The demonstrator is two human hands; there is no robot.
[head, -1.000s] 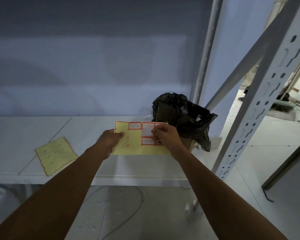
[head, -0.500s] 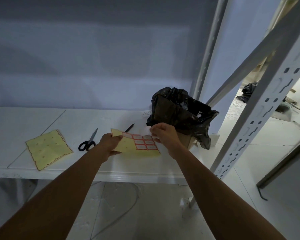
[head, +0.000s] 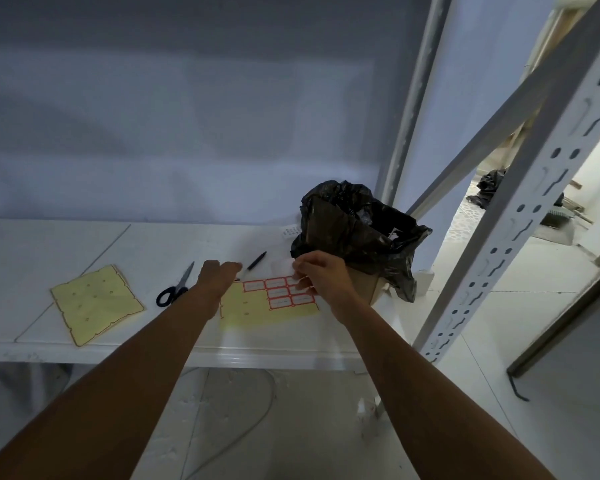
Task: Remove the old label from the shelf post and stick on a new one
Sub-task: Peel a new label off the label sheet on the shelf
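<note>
A yellow label sheet [head: 257,311] with red-bordered labels lies flat on the white shelf [head: 42,244]. My left hand [head: 219,273] rests at the sheet's top left corner with its back towards me and its fingers hidden. My right hand [head: 321,273] hovers over the sheet's top right corner, fingertips pinched on a small white label [head: 300,282] lifted off the sheet. The perforated white shelf post [head: 520,216] rises at the right, apart from both hands. I see no label on its visible stretch.
A black bag [head: 357,230] over a cardboard box stands just behind my right hand. Scissors [head: 175,287] and a black pen [head: 255,262] lie left of it. A used yellow backing sheet [head: 96,303] lies further left. A diagonal brace [head: 482,133] crosses behind the post.
The label sheet went from held up in both hands to lying flat on the shelf. My right hand has pulled a label away from it. Scissors and pen came into view.
</note>
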